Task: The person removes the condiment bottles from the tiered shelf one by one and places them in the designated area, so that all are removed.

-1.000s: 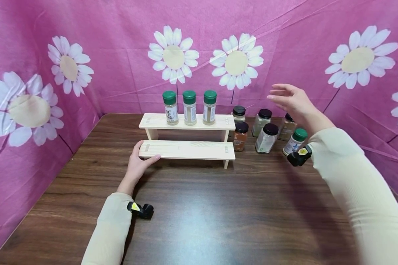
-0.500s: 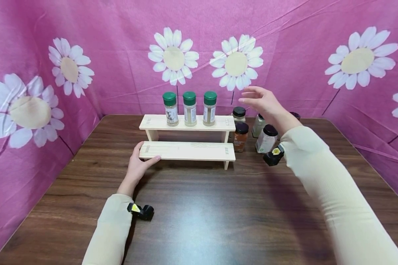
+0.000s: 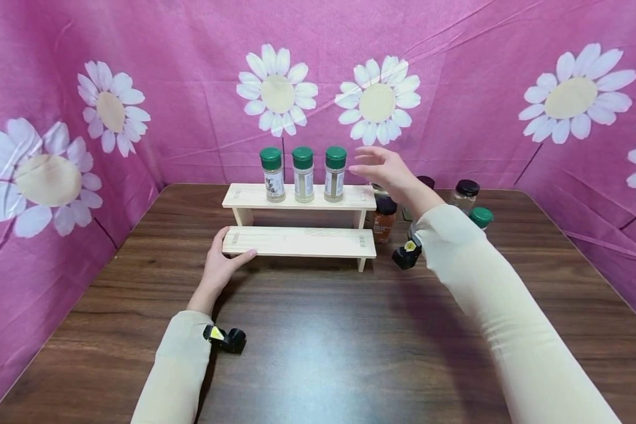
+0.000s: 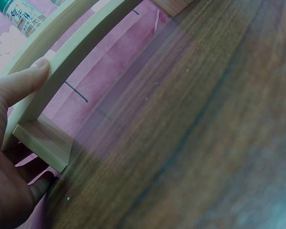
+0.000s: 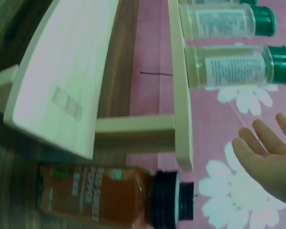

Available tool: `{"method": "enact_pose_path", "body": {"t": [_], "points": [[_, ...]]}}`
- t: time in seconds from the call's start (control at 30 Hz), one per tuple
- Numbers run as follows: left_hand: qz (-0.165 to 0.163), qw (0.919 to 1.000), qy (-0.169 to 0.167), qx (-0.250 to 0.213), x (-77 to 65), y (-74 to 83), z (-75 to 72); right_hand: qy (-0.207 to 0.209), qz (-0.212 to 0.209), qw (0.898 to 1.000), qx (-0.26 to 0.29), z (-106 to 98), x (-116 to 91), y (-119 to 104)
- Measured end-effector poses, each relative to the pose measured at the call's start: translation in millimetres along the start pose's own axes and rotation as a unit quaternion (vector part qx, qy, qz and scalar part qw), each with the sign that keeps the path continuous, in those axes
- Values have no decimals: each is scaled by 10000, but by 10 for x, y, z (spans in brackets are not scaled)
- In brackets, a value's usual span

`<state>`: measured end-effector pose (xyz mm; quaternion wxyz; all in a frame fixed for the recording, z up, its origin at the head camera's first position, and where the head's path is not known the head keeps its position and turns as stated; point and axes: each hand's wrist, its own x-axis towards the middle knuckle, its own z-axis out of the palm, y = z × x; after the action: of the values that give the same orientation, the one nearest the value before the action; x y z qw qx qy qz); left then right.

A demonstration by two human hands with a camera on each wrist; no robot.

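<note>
My left hand (image 3: pixel 219 268) grips the left end of a two-tier pale wooden spice rack (image 3: pixel 299 241). In the left wrist view its thumb (image 4: pixel 31 81) presses the shelf edge while the other fingers go round the end. Three green-capped spice shakers (image 3: pixel 303 176) stand upright on the upper shelf; the lower shelf is bare. My right hand (image 3: pixel 389 171) hovers over the rack's right end, fingers spread and slightly bent, holding nothing. It is beside the rightmost shaker (image 3: pixel 335 176), with a gap between them in the right wrist view, where that shaker (image 5: pixel 238 67) shows fully.
Against the rack's right side stands a black-capped jar of orange-red spice (image 3: pixel 384 221). Farther right are another black-capped jar (image 3: pixel 465 197) and a green-capped shaker (image 3: pixel 480 218). My right forearm partly hides more jars. A pink flowered cloth (image 3: pixel 318 118) hangs behind the wooden table (image 3: pixel 307 341).
My right hand has moved left, from above the jars to beside the rightmost shaker on the rack. The left hand and the rack have stayed in place.
</note>
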<state>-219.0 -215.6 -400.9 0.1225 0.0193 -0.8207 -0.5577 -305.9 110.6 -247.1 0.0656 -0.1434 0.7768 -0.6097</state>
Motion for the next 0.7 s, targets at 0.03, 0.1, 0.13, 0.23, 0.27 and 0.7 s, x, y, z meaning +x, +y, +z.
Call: {"method": "enact_pose_path", "body": {"t": [0.03,0.1,0.13,0.23,0.27,0.7], "points": [[4,10000,4,-5,-1,2,-1,-27,5,10000,66,27,6,3],[7,10000,8,-5,-5,8,-2,-36,6,9997,223,78,22,10],[2,10000,5,-7,-7,12,-1,-32,3,9996,273,102,32,15],[-16,10000,-10,-7,-11,21,-3,0,33,9991,423,170,61,28],[-25,10000,-23,-16,-14,26,-5,30,68,9988,476,189,72,33],[-67,9999,-71,-34,-61,126,-16,353,316,9978,454,377,120,35]]}}
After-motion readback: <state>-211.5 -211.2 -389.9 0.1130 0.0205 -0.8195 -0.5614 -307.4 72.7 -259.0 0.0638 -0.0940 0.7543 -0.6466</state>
